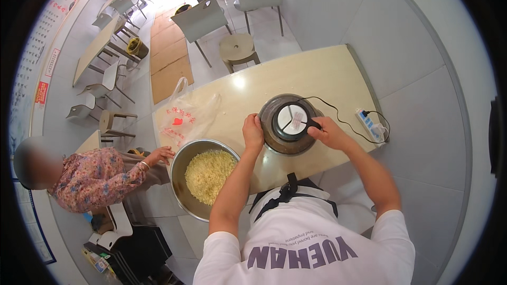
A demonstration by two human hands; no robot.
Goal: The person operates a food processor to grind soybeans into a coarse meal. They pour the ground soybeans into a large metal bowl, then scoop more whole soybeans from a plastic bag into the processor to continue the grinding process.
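An electric food chopper (292,120) with a round dark bowl and a white and black top stands on the table in front of me. My left hand (253,134) grips the left side of its bowl, thumb up near the rim. At the right of the top, my right hand (331,133) is closed round the black handle; some of its fingers are hidden. Left of my left forearm is a large steel bowl (177,166) holding a heap of pale yellow chopped food (210,176).
Another person's hand (160,155) is beside the steel bowl. A thin plastic bag (193,116) lies at the table's (327,74) far left. The chopper's cord runs to a power strip (371,126) at the right edge. A stool (237,48) and chairs stand beyond.
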